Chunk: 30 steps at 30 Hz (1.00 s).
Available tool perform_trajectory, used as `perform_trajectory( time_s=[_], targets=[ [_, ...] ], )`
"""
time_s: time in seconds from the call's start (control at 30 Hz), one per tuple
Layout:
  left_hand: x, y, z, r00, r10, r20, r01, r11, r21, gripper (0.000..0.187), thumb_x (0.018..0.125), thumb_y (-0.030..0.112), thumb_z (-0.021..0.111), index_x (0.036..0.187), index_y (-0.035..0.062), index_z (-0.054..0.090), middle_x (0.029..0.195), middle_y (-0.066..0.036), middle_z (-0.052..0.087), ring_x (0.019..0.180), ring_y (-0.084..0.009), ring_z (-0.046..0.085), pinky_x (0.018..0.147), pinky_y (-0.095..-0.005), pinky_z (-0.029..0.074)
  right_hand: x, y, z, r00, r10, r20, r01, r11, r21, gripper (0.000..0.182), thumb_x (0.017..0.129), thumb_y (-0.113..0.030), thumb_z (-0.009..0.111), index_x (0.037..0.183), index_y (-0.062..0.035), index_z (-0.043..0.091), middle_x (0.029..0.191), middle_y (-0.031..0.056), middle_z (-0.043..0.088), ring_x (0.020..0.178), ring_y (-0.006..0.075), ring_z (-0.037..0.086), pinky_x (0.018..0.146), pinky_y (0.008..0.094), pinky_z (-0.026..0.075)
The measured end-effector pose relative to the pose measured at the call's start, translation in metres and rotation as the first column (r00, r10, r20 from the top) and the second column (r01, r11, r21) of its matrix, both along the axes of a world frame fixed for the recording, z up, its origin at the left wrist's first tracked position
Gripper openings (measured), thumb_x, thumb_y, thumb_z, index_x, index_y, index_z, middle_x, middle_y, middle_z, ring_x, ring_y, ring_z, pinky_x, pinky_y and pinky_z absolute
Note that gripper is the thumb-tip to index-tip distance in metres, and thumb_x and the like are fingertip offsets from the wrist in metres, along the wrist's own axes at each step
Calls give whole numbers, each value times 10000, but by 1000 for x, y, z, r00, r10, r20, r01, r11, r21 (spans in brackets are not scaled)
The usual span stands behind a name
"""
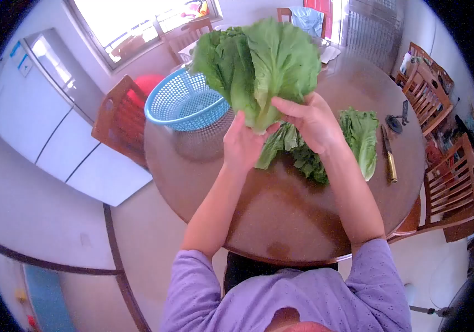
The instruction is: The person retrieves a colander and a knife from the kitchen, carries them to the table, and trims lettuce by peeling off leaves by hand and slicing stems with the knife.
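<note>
Left hand: [241, 146] fingers curled round the pale stem end from the left side, so yeah, it's gripping.
Right hand: [314, 124] also gripping, thumb pressed on the front of the lower ribs.
Held lettuce: [273, 66] up in both hands, stem end down between them, leaves fanned out above. Bright green and a bit ruffled on the right half, noticeably darker on the left, with pale whitish-green ribs running to the base.
Lettuce leaves on the table: [361, 138] one lighter, crinkly lot just right of the right forearm.
Dark greens: [310, 161] a messier pile below the hands, partly covered by the right one.
Blue plastic colander: [201, 120] off to the left of the hands, mesh sides.
Knife: [390, 157] farther right, past the leaves, gold-ish handle pointing back toward the person.
Round table: [286, 216] shiny brown, under all of it.
</note>
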<state>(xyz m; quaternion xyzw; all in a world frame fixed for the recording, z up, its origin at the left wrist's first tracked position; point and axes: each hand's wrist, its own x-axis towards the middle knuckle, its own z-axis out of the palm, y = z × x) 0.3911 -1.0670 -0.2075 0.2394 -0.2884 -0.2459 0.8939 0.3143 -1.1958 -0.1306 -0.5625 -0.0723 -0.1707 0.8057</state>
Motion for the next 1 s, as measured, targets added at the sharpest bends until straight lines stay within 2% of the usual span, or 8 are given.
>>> perform_trajectory(
  time_s=[0.23,0.53,0.6,0.63,0.67,0.77,0.83,1.0],
  targets=[
    [7,1,1,998,47,-37,-48,998,-44,476,974,326,455,1376,86,367,1354,-95,474,1248,-244,450,1034,-455,368,5,7,-21,996,-36,79,66,900,-432,317,785,-123,720,1052,28,637,929,75,692,812,143,640,732,294,502],
    [3,3,6,989,34,-146,-45,996,-71,489,971,358,455,1360,69,391,1361,-89,474,1255,-265,439,1047,-448,351,-16,8,-46,989,-58,137,129,787,-604,259,839,-112,671,1065,6,624,947,62,680,849,122,621,737,290,503],
    [5,6,11,971,-70,-230,39,990,-137,498,966,373,455,1357,71,398,1359,-93,480,1249,-274,445,1044,-467,349,-27,5,-58,999,-18,-34,-8,763,-646,261,841,-96,666,1077,6,618,957,64,674,853,113,609,744,288,500],
    [5,7,12,980,-43,-193,17,991,-133,505,962,380,458,1357,69,399,1355,-100,482,1242,-287,451,1040,-479,352,-32,3,-66,993,-3,-117,-76,750,-657,263,842,-89,663,1082,5,614,963,65,671,855,108,604,747,287,498],
    [0,11,19,988,-15,-155,-5,992,-129,513,958,387,460,1356,68,400,1351,-106,484,1236,-301,456,1035,-492,354,-38,3,-70,999,12,39,16,757,-653,238,838,-101,675,1046,6,631,921,52,672,801,104,596,731,279,495],
    [6,17,17,998,-31,-58,24,993,-118,531,953,392,462,1359,56,396,1346,-123,484,1217,-342,471,1029,-512,359,-62,-14,-48,992,-98,81,127,804,-581,240,828,-111,691,1040,-6,647,913,33,675,791,100,591,720,272,493],
    [9,17,13,997,-65,-30,62,993,-97,537,954,388,460,1361,46,391,1345,-132,483,1209,-363,476,1027,-515,362,-71,-43,-12,971,-227,-76,136,785,-604,297,821,-151,704,1087,-31,646,929,12,684,837,102,614,730,263,496],
    [6,10,6,996,-91,8,92,996,-8,537,958,374,449,1368,33,379,1339,-146,486,1212,-374,475,1030,-511,366,-49,-179,13,789,-568,237,508,384,-771,316,798,-215,709,991,22,629,874,104,701,748,183,661,674,318,508]
  ],
)
